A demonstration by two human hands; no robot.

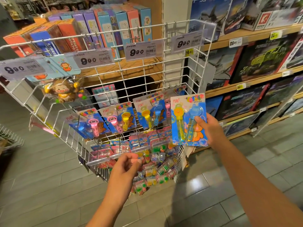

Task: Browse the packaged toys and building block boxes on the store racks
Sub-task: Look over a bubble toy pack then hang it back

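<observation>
We find the right hand [208,126] holding a bubble wand blister card [188,119] by its right edge, thumb across the front of the blue wand and fingers behind the card, so the grip is a firm pinch on the pack. The card stands upright and faces us, just in front of the right end of the white wire rack [105,35], clear of its hooks. The left hand [127,166] hovers low before the rack with fingers loosely curled and thumb near the fingertips; we see nothing in it, though whether the fingertips brush the clear label strip [105,158] beneath them we cannot tell. Matching cards [122,117] hang in a row on the middle hooks, small bagged toys [157,161] crowd the lowest tier, and a monkey toy [64,90] hangs at upper left. Building block boxes [264,63] fill the wooden shelves to the right, well apart from both hands. We judge the step in hand to be the inspection of this one card. To do it well we advise keeping the pinch at the card's edge so the print stays unobstructed, holding it level to the light, and, on return, aligning the top hole with the hook rather than forcing the card past its neighbours.
</observation>
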